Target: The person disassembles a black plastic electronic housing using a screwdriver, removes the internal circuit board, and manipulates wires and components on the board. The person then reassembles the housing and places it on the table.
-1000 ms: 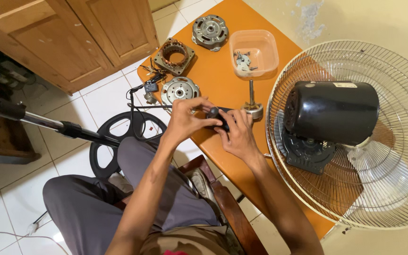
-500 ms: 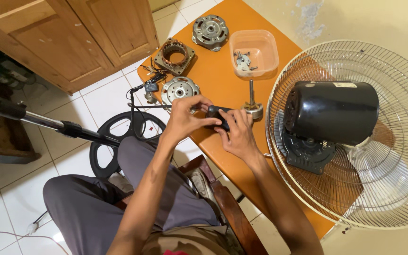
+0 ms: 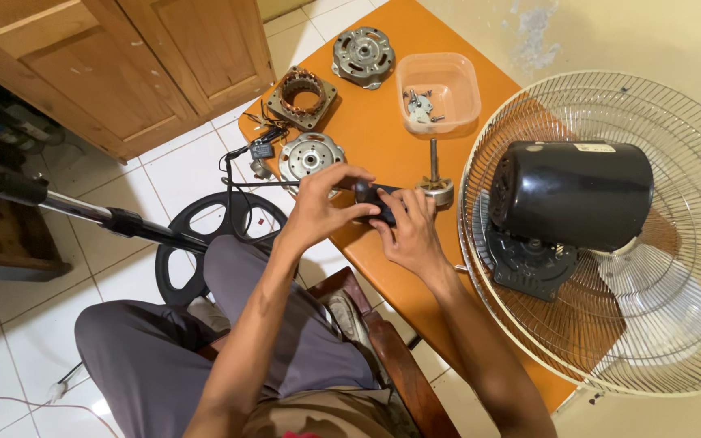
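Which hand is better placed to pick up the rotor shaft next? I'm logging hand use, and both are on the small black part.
Likely the right hand: it lies beside the rotor shaft. The left hand grips the small black part from the far side.

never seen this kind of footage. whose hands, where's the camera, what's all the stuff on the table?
No machine here: a seated person works bare-handed, and a camera on their head looks down. The left hand and right hand together hold a small black part over the orange table. On the table lie a copper-wound stator, two round metal motor covers, a clear plastic tub with small hardware, a rotor on its shaft, and a black motor housing resting in a wire fan guard.
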